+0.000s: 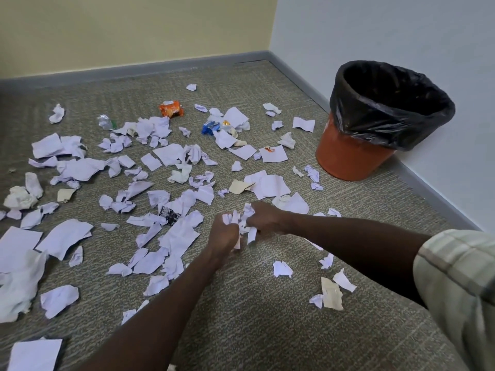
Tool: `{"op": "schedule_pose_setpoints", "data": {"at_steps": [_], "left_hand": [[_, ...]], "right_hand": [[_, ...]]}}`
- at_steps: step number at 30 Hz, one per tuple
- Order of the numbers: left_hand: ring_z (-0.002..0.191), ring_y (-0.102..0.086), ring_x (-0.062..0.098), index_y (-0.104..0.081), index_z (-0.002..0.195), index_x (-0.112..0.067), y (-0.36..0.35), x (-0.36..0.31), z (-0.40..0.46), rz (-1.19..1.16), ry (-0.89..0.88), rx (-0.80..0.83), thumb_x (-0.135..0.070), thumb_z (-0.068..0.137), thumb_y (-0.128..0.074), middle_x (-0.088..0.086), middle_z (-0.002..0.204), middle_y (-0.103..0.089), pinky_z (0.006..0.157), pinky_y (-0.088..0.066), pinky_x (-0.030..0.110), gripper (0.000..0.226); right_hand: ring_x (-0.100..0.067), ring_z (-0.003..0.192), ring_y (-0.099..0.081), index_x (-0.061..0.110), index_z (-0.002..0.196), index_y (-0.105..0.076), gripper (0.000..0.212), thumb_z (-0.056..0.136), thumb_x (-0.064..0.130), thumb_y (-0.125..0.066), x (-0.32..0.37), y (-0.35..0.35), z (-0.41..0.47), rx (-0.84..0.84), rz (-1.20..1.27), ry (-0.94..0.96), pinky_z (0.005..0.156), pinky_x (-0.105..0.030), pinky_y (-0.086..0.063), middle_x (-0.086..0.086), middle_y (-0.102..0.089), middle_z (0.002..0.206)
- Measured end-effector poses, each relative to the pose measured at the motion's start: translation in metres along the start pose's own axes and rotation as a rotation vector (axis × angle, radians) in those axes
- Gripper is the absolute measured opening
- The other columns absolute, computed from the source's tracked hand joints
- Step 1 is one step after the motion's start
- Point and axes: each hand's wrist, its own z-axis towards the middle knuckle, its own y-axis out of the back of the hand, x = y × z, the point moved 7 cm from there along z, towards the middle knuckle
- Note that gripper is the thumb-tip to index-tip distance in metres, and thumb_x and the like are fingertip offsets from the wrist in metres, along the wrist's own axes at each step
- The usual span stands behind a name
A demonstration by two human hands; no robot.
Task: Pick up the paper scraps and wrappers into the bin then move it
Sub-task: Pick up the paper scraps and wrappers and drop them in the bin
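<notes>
— Gripping what? 
— I see left hand (224, 235) and right hand (263, 216) together, both clutching crumpled paper scraps (244, 220) above carpet (241, 317). 
— Bin? 
— Orange bin (348, 159), black-lined, stands upright against the right wall (401, 30).

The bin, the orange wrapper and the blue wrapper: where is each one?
bin (348, 156): head view, on its bare orange wall below the black liner.
orange wrapper (171, 109): head view, on its crumpled middle.
blue wrapper (210, 128): head view, on its blue crumpled part.
</notes>
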Motion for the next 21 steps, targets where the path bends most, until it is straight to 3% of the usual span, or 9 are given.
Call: {"op": "schedule_pose_setpoints", "data": {"at_steps": [2, 4, 6, 8, 10, 12, 15, 18, 21], "left_hand": [[0.071, -0.057, 0.016, -0.050, 0.090, -0.025, 0.000, -0.018, 0.000, -0.207, 0.059, 0.042, -0.001, 0.093, -0.040, 0.001, 0.084, -0.056, 0.052, -0.049, 0.023, 0.026], [0.074, -0.057, 0.014, -0.048, 0.091, -0.029, 0.003, -0.033, 0.004, -0.309, 0.069, 0.025, 0.005, 0.091, -0.039, 0.000, 0.088, -0.056, 0.061, -0.049, 0.027, 0.036], [0.072, -0.057, 0.018, -0.052, 0.092, -0.020, 0.008, -0.050, 0.008, -0.355, 0.031, -0.039, 0.004, 0.091, -0.041, 0.004, 0.083, -0.058, 0.057, -0.046, 0.023, 0.027], [0.068, -0.059, 0.027, -0.056, 0.103, -0.001, 0.014, -0.068, 0.008, -0.354, -0.010, -0.094, -0.009, 0.088, -0.045, 0.021, 0.085, -0.062, 0.049, -0.042, 0.021, 0.021], [0.069, -0.061, 0.029, -0.051, 0.119, 0.003, 0.014, -0.085, 0.009, -0.369, -0.059, -0.079, -0.017, 0.084, -0.044, 0.028, 0.096, -0.063, 0.049, -0.043, 0.022, 0.041], [0.093, -0.064, 0.027, -0.048, 0.126, -0.013, 0.015, -0.103, 0.002, -0.370, -0.108, -0.062, -0.007, 0.091, -0.040, 0.017, 0.110, -0.063, 0.058, -0.051, 0.028, 0.036], [0.119, -0.056, 0.031, -0.040, 0.141, -0.008, 0.013, -0.124, -0.006, -0.365, -0.195, 0.001, -0.016, 0.102, -0.037, 0.014, 0.132, -0.054, 0.076, -0.049, 0.032, 0.039], [0.115, -0.060, 0.017, -0.042, 0.137, -0.009, 0.018, -0.143, -0.015, -0.307, -0.308, 0.029, -0.012, 0.093, -0.044, 0.004, 0.125, -0.061, 0.090, -0.054, 0.043, 0.044], [0.108, -0.064, 0.021, -0.038, 0.130, -0.007, 0.017, -0.156, -0.017, -0.286, -0.315, 0.097, 0.002, 0.075, -0.048, 0.010, 0.117, -0.062, 0.077, -0.059, 0.036, 0.057]], "right_hand": [[-0.012, 0.072, -0.052, 0.019, 0.077, -0.049, 0.011, 0.078, 0.009, -0.055, 0.012, 0.008, 0.000, -0.048, 0.181, -0.005, 0.055, -0.018, -0.039, 0.003, -0.054, 0.078], [-0.020, 0.088, -0.055, 0.019, 0.097, -0.054, 0.027, 0.070, 0.019, -0.053, 0.022, 0.016, 0.005, -0.116, 0.286, -0.006, 0.072, -0.029, -0.048, -0.001, -0.056, 0.094], [-0.023, 0.093, -0.056, 0.020, 0.097, -0.050, 0.030, 0.067, 0.025, -0.048, 0.032, 0.025, 0.009, -0.165, 0.423, -0.017, 0.087, -0.040, -0.051, -0.006, -0.056, 0.102], [-0.026, 0.097, -0.057, 0.018, 0.103, -0.050, 0.031, 0.074, 0.027, -0.046, 0.047, 0.031, 0.006, -0.155, 0.666, -0.023, 0.095, -0.047, -0.050, -0.011, -0.057, 0.110], [-0.028, 0.093, -0.060, 0.015, 0.105, -0.055, 0.033, 0.080, 0.036, -0.049, 0.064, 0.038, 0.002, -0.156, 0.846, -0.010, 0.090, -0.048, -0.053, -0.012, -0.060, 0.108], [-0.027, 0.089, -0.063, 0.014, 0.111, -0.053, 0.054, 0.074, 0.053, -0.056, 0.075, 0.042, 0.003, -0.154, 0.874, -0.010, 0.076, -0.043, -0.056, -0.011, -0.061, 0.107], [-0.025, 0.102, -0.062, 0.019, 0.123, -0.037, 0.061, 0.077, 0.044, -0.069, 0.085, 0.050, 0.000, -0.175, 0.873, 0.024, 0.089, -0.045, -0.055, -0.007, -0.056, 0.110], [-0.025, 0.103, -0.065, 0.012, 0.120, -0.045, 0.050, 0.082, 0.029, -0.073, 0.087, 0.064, -0.002, -0.229, 0.937, 0.071, 0.089, -0.044, -0.056, -0.008, -0.064, 0.114], [-0.029, 0.097, -0.069, 0.009, 0.121, -0.055, 0.051, 0.078, 0.027, -0.077, 0.084, 0.078, -0.003, -0.313, 0.963, 0.080, 0.077, -0.042, -0.060, -0.013, -0.069, 0.109]]}}
